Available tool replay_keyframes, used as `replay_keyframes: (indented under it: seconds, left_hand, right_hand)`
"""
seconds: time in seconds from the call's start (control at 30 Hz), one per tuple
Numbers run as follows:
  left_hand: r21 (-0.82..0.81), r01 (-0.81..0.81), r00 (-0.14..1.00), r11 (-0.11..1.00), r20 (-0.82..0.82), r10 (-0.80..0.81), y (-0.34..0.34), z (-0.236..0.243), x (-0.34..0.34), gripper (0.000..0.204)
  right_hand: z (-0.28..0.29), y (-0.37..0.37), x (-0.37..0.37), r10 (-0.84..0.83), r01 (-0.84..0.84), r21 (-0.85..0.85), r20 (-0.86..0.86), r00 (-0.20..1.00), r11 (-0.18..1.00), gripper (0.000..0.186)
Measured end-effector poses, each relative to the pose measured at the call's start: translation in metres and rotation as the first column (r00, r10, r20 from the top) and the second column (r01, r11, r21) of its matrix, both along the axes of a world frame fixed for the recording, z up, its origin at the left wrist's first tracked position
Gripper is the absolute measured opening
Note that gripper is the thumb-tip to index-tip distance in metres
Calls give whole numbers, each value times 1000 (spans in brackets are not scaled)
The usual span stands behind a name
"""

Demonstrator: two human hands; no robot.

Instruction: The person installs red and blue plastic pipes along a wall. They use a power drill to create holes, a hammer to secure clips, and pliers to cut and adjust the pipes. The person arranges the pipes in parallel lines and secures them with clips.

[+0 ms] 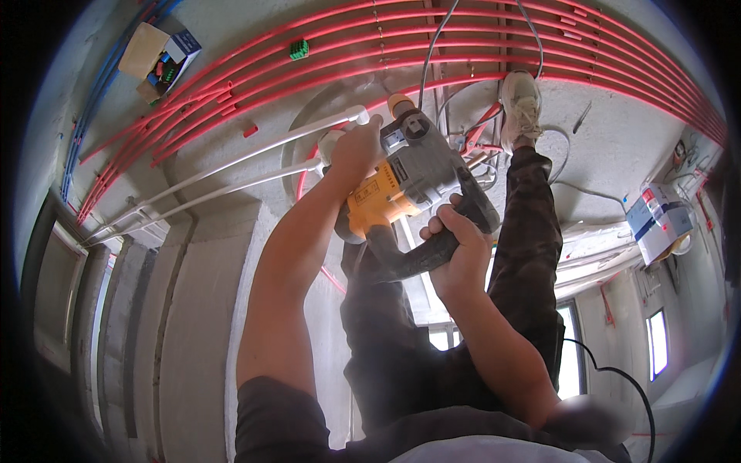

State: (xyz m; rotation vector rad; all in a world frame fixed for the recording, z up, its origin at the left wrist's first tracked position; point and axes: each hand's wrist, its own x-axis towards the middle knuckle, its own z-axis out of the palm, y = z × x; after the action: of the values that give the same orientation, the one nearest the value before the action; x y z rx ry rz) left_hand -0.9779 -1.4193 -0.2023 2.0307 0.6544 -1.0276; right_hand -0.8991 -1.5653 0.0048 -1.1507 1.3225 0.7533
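A yellow and grey rotary hammer drill [401,181] points away from me at the concrete floor [617,131]. My left hand [353,150] is closed around its front end, near the orange-tipped nose. My right hand [457,248] grips the black rear handle. Two white pipes [231,174] run in from the left and end beside my left hand. The drill's bit is hidden behind the tool and my hand.
Bundles of red conduit [432,46] curve across the floor. My white shoe [521,104] stands to the right of the drill. A cardboard box of small parts [158,58] lies far left, a blue and white box [656,220] right. A black cable [625,382] trails lower right.
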Motion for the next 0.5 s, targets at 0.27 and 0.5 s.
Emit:
replay_keyframes:
  seconds: [0.27,0.5]
  left_hand:
    - [-13,-48,999,999,22,48,-15,4,-2,39]
    - [26,19,998,999,56,-20,-18,-1,6,31]
  right_hand:
    - [12,-16,-3,57,-58,17,32,998,998,33]
    - [3,-21,-6,-38,37,17,32,999,999,34]
